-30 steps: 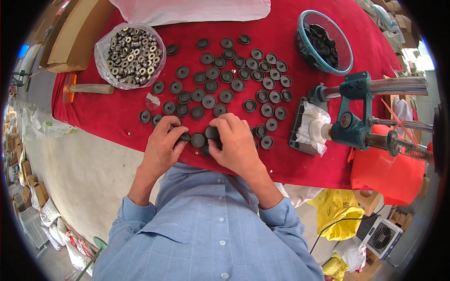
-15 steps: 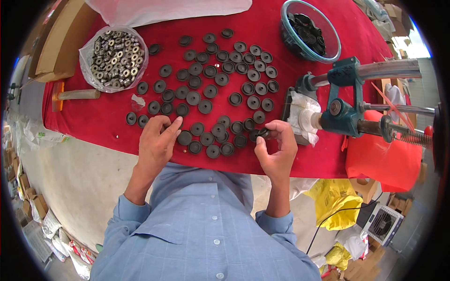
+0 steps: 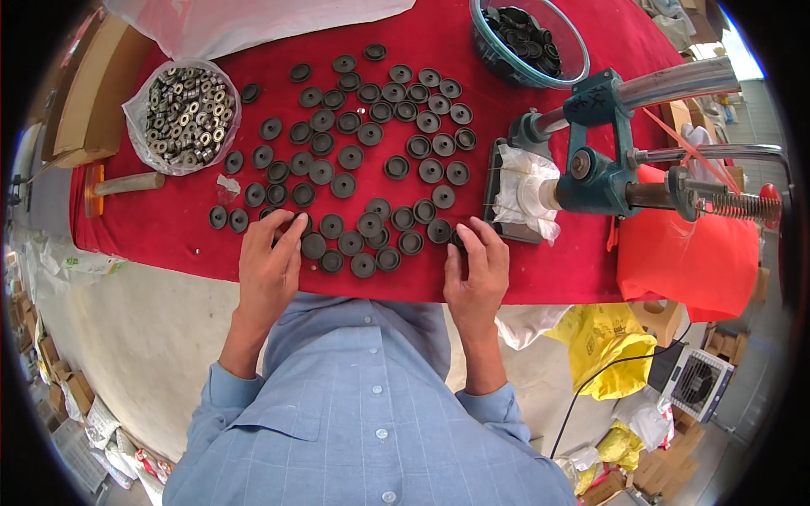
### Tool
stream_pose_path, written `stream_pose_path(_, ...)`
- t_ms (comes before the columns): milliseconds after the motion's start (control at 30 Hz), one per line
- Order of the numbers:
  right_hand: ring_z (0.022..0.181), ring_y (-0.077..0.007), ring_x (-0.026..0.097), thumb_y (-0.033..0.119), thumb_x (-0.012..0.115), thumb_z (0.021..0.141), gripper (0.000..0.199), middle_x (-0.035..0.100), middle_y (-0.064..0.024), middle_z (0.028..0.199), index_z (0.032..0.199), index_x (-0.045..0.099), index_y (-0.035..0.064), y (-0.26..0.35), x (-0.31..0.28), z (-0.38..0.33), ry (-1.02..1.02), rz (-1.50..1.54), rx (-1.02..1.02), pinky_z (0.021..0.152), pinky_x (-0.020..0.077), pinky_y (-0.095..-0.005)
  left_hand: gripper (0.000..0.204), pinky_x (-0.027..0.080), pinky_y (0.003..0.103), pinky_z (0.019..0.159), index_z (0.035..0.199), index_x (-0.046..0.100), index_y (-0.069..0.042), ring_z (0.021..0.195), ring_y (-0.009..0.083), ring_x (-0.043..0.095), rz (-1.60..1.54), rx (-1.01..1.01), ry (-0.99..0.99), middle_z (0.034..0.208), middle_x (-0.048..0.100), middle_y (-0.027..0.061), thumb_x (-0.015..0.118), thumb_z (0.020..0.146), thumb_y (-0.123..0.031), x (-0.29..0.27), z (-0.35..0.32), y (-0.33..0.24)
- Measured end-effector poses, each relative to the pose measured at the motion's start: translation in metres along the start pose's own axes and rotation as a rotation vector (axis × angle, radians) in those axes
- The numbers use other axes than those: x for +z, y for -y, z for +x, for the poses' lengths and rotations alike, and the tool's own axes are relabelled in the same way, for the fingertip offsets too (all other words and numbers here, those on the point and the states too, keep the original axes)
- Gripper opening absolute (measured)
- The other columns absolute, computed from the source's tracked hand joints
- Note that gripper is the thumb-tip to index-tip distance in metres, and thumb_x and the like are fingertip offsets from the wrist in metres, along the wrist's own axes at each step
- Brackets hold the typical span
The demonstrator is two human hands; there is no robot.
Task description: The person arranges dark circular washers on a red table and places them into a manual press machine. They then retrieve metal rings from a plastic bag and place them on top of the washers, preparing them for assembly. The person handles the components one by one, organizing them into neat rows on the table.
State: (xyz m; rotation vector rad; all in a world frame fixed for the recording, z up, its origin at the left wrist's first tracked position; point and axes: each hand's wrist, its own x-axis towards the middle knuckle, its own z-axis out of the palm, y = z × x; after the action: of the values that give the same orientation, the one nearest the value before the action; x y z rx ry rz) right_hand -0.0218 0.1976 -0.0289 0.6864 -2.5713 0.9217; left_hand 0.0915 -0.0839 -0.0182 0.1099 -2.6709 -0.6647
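Observation:
Many small round black discs (image 3: 342,185) with raised rims lie spread over the red cloth, some singly and some touching. My right hand (image 3: 477,274) is at the right end of the near cluster, its thumb and fingers closed about a black disc (image 3: 457,239) that they partly hide. At the cluster's left end rests my left hand (image 3: 270,260), fingers bent and thumb drawn in beside a partly covered disc. Whatever lies between its fingertips is hidden. A plain flat disc (image 3: 313,246) sits just right of that hand.
A bag-lined bowl of small metal bearings (image 3: 190,114) and a hammer (image 3: 126,185) stand left. At the back right is a clear tub (image 3: 582,59) of black parts. A green lever press (image 3: 595,164) with a white-wrapped base stands right, beside a red-orange bag (image 3: 688,244).
The whole scene has shifted left and slightly up in the picture. My right hand has lowered its disc beside the cluster, fingers now pointing down. My left hand has stayed near the same discs.

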Motion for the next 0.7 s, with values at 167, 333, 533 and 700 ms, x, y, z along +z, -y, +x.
stream_pose_path(167,0.1,-0.0315,0.067,0.001,0.083,0.081,0.046,0.068,-0.0123,0.117,0.125,0.072,0.0037,0.029,0.014,0.019,0.109,0.216,-0.107,0.085,0.0557,-0.0419,0.043,0.053,0.04,0.08,0.128,0.074,-0.004,0.097,0.029,0.064,-0.001,-0.046,-0.024,0.117,0.064,0.0132,0.072,0.087,0.011,0.005,0.001,0.012)
stream_pose_path(333,0.096,-0.0288,0.063,0.005,0.083,0.08,0.04,0.066,-0.0101,0.114,0.119,0.073,0.0048,0.049,0.033,0.039,0.278,0.208,-0.224,0.083,0.0496,-0.0421,0.035,0.054,0.037,0.074,0.121,0.075,-0.003,0.093,0.0277,0.065,-0.071,-0.093,-0.093,0.114,0.064,0.013,0.073,0.089,0.009,0.003,0.0,0.006)
stream_pose_path(533,0.097,-0.0267,0.062,0.008,0.083,0.08,0.026,0.063,-0.0076,0.11,0.103,0.071,0.0059,0.037,0.052,0.041,0.332,0.238,-0.266,0.081,0.047,-0.0421,0.038,0.056,0.036,0.083,0.122,0.075,-0.002,0.103,0.0286,0.066,-0.194,-0.121,-0.016,0.117,0.064,0.0132,0.079,0.085,0.004,-0.005,-0.009,-0.011)
stream_pose_path(700,0.096,-0.0263,0.062,0.011,0.085,0.077,0.027,0.063,-0.008,0.109,0.101,0.071,0.0075,0.051,0.049,0.053,0.33,0.227,-0.29,0.081,0.0454,-0.0422,0.045,0.054,0.039,0.079,0.125,0.074,-0.003,0.098,0.0287,0.064,-0.121,-0.065,0.015,0.118,0.064,0.0126,0.085,0.081,-0.002,0.002,-0.014,-0.008)
